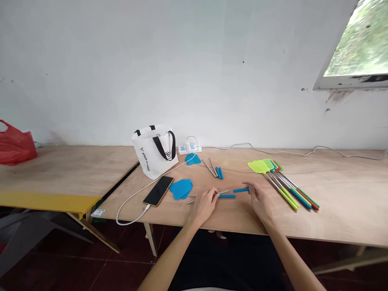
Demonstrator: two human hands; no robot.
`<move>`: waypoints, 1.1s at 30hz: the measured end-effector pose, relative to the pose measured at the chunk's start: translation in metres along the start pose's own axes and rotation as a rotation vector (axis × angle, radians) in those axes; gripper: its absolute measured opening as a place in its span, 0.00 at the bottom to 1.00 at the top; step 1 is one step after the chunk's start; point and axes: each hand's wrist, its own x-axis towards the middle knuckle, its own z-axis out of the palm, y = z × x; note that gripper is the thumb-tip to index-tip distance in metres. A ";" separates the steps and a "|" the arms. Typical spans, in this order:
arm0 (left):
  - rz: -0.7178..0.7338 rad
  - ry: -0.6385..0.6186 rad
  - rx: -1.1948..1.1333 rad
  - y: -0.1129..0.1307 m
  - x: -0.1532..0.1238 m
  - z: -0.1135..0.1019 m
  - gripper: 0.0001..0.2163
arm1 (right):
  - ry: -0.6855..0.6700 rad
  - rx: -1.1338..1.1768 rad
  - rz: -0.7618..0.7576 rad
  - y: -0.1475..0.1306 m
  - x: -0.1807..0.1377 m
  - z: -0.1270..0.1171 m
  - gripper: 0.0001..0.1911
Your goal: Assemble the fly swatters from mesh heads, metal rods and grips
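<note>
My left hand (pixel 205 205) is closed on a thin metal rod (pixel 224 191), whose tip sticks out to the right past the fingers. In a pinch, my right hand (pixel 258 198) holds a blue handle sleeve (pixel 240 190), its free end pointing left at the rod's tip with a small gap between. Just below the rod, a second blue handle (pixel 228 196) lies on the table, partly behind my left hand. More rod ends (pixel 190 201) show to the left of that hand. Blue fly swatter heads (pixel 181 189) are stacked further left.
Finished fly swatters (pixel 285 184) in several colours lie at right. Loose rods (pixel 209 168) and blue sleeves (pixel 219 173) lie behind my hands, near another blue head (pixel 193 159). A charging phone (pixel 158 191), white bag (pixel 153 155) and power strip (pixel 190 149) stand left and back.
</note>
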 end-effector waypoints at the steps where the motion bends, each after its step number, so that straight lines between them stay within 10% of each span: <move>1: 0.001 0.004 -0.007 0.000 0.000 0.000 0.07 | -0.001 0.002 -0.004 -0.002 0.000 -0.001 0.26; 21: 0.049 -0.081 -0.198 -0.003 0.001 0.000 0.06 | -0.037 -0.010 -0.109 0.001 0.000 0.006 0.23; 33: 0.060 -0.062 -0.187 0.000 0.000 -0.001 0.06 | -0.038 0.147 0.072 -0.012 0.001 -0.001 0.28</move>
